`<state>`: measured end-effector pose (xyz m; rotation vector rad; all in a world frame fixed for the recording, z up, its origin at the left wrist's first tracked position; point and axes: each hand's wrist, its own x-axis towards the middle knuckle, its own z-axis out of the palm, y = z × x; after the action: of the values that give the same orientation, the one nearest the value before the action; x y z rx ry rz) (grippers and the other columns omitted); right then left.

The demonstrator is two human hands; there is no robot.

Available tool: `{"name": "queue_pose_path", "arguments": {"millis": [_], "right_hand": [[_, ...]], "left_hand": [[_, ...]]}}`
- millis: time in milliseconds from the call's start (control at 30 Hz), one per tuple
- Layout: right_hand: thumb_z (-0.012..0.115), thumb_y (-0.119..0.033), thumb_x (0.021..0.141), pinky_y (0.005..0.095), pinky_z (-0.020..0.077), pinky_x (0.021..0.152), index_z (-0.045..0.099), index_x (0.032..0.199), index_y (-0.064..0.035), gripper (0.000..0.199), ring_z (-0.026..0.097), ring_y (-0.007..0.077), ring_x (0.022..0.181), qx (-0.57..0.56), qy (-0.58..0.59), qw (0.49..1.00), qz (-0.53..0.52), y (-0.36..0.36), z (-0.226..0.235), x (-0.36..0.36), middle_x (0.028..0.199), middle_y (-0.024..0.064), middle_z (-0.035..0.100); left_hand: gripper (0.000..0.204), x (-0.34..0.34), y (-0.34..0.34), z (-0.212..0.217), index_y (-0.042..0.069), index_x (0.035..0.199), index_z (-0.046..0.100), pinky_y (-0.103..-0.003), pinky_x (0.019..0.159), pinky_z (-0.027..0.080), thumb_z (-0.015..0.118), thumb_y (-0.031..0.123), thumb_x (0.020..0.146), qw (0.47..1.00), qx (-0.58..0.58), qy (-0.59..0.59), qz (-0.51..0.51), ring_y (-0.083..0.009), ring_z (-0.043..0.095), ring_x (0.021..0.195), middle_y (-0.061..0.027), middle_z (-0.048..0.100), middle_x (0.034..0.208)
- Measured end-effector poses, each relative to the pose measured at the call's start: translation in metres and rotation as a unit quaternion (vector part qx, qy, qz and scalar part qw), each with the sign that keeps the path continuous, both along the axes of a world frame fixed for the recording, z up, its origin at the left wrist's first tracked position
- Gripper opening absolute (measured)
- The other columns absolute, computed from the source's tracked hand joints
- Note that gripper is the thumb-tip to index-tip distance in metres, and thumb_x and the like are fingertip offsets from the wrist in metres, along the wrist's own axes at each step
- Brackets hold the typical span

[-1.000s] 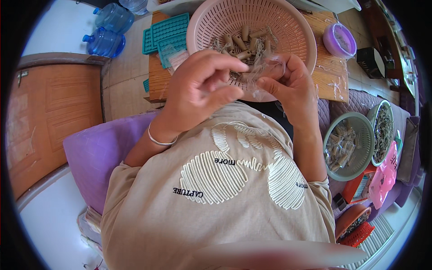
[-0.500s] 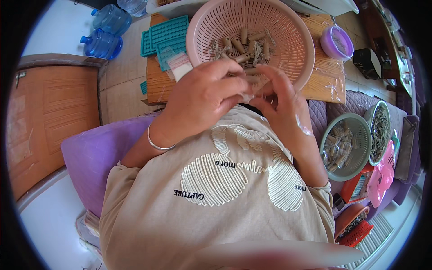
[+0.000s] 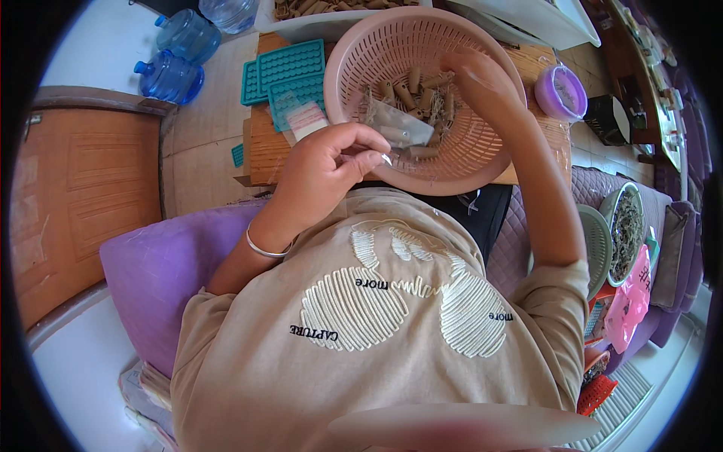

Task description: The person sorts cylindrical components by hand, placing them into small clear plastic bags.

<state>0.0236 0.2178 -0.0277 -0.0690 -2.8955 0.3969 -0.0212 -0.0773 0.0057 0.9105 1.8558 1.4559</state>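
left hand (image 3: 331, 162) – pinching clear packet (image 3: 399, 132) at pink basket (image 3: 354, 45) rim | right hand (image 3: 471, 75) – inside basket, grip unclear

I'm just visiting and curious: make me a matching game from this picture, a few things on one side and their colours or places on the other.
Things:
1. colander
2. water jugs
3. moulds
4. clear bag

Colour or place:
A. teal, on the wooden table left of the colander
B. pink, holding brown pieces
C. pinched in the left hand
D. blue, on the floor at upper left

Pairs: 1-B, 2-D, 3-A, 4-C
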Motion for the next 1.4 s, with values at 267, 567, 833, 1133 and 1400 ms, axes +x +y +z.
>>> {"name": "queue_pose_path", "arguments": {"millis": [267,567,833,1133,1400], "right_hand": [[0.061,-0.009,0.083,0.0435,0.0519,0.081,0.063,0.098,-0.0063,0.016,0.063,0.0354,0.098,0.087,-0.183,0.978,0.056,0.016,-0.038,-0.037,0.099,0.0164,0.064],[0.072,-0.011,0.08,0.0334,0.051,0.077,0.062,0.108,-0.0037,0.031,0.066,0.0232,0.084,-0.284,-0.036,0.958,-0.034,0.003,0.062,0.038,0.089,0.0123,0.067],[0.076,-0.01,0.078,0.0267,0.0499,0.073,0.067,0.105,-0.0056,0.029,0.06,0.0117,0.077,-0.352,0.213,0.906,-0.097,0.006,0.03,0.056,0.086,0.0032,0.065],[0.07,0.007,0.082,0.0217,0.0493,0.081,0.058,0.114,0.0004,0.035,0.059,0.0089,0.09,-0.501,0.211,0.839,-0.03,-0.035,0.061,0.08,0.102,0.0028,0.062],[0.07,0.011,0.08,0.0261,0.0506,0.089,0.055,0.113,0.0032,0.037,0.062,0.015,0.099,-0.608,0.254,0.75,0.048,-0.069,0.059,0.106,0.112,0.0129,0.064]], "left_hand": [[0.017,0.001,-0.003,-0.007,0.001,0.106,0.059,-0.019,0.057,0.044,0.061,0.015,0.096,0.985,0.066,-0.141,0.071,-0.0047,0.051,0.062,-0.0056,0.067,0.086],[0.017,0.002,0.015,-0.014,0.003,0.108,0.057,-0.017,0.059,0.044,0.06,0.015,0.097,0.96,0.143,-0.205,0.128,-0.0046,0.053,0.065,-0.0062,0.067,0.092],[0.017,0.015,0.031,-0.006,0.003,0.11,0.056,-0.017,0.058,0.045,0.059,0.013,0.096,0.966,0.166,-0.17,0.106,-0.0056,0.054,0.067,-0.0076,0.067,0.095],[0.032,0.014,0.047,-0.002,0.004,0.122,0.048,-0.016,0.054,0.04,0.058,0.024,0.098,0.958,0.196,-0.16,0.132,-0.0077,0.06,0.077,-0.0113,0.061,0.118],[0.038,0.018,0.077,-0.001,0.002,0.123,0.046,-0.018,0.056,0.04,0.056,0.03,0.1,0.916,0.243,-0.306,0.088,-0.0112,0.061,0.085,-0.0135,0.058,0.119]]}}
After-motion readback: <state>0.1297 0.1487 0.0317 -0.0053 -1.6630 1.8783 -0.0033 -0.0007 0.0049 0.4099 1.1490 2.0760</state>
